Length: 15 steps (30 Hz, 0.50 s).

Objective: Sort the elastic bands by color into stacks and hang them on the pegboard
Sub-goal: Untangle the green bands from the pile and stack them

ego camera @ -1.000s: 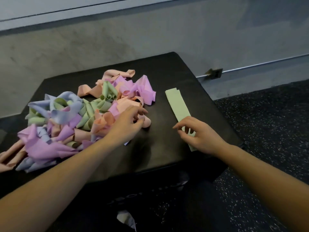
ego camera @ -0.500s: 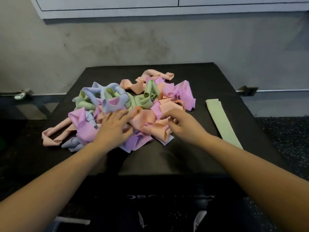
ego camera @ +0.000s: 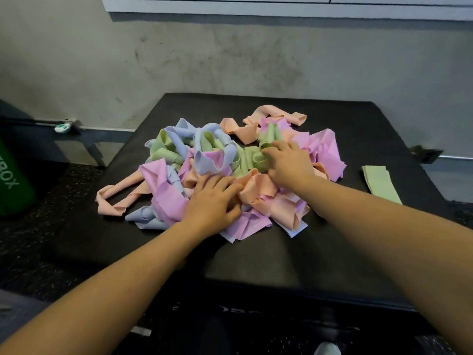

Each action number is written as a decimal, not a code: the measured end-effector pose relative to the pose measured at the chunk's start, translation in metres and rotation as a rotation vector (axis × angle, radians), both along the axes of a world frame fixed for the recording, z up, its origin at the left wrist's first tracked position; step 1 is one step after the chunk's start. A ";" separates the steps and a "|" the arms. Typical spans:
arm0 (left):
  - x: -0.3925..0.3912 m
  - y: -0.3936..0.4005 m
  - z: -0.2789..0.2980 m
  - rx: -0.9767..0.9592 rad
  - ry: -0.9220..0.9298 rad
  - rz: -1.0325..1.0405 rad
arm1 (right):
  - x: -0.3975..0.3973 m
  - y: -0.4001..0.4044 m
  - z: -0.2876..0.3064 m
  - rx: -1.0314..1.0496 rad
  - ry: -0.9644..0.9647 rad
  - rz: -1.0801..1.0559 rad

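A tangled pile of bands point(ego camera: 217, 172) is lying in the middle of the black pad point(ego camera: 281, 252). The left hand point(ego camera: 212, 201) is being pressed onto the pile's near side, fingers spread. A green loop point(ego camera: 258, 158) near the pile's middle is being pinched by the right hand point(ego camera: 289, 162). A flat green band point(ego camera: 381, 183) is lying well right of the pile.

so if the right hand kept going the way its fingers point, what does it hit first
The right hand points up-left into the pile; its fingertips already sit on the curled green bands. Beyond them, probably the blue band loop, though depth is hard to judge.
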State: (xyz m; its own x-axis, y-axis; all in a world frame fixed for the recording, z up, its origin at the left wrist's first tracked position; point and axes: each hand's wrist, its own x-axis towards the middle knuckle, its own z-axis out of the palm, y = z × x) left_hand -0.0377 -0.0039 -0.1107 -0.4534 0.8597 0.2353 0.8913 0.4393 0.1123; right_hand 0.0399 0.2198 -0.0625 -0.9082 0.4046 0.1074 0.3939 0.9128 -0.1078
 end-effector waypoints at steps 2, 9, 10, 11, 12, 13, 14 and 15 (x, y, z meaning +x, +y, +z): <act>0.000 0.001 -0.002 0.030 0.012 0.000 | -0.002 0.003 -0.002 0.082 -0.024 -0.037; 0.001 0.002 0.000 0.060 -0.045 0.016 | 0.013 0.000 0.006 -0.555 0.407 -0.120; 0.002 0.003 0.003 0.060 -0.087 0.029 | 0.018 -0.001 0.012 -0.622 0.460 -0.126; 0.003 0.004 0.006 0.052 -0.122 0.042 | 0.024 -0.002 0.018 -0.657 0.520 -0.125; 0.004 0.005 0.009 0.040 -0.144 0.057 | 0.030 -0.003 0.025 -0.686 0.582 -0.116; 0.006 0.006 0.013 0.031 -0.159 0.068 | 0.036 -0.004 0.033 -0.718 0.640 -0.109; 0.007 0.007 0.018 0.023 -0.173 0.078 | 0.042 -0.005 0.041 -0.749 0.699 -0.105; 0.009 0.007 0.022 0.007 -0.186 0.078 | 0.049 -0.007 0.049 -0.767 0.758 -0.104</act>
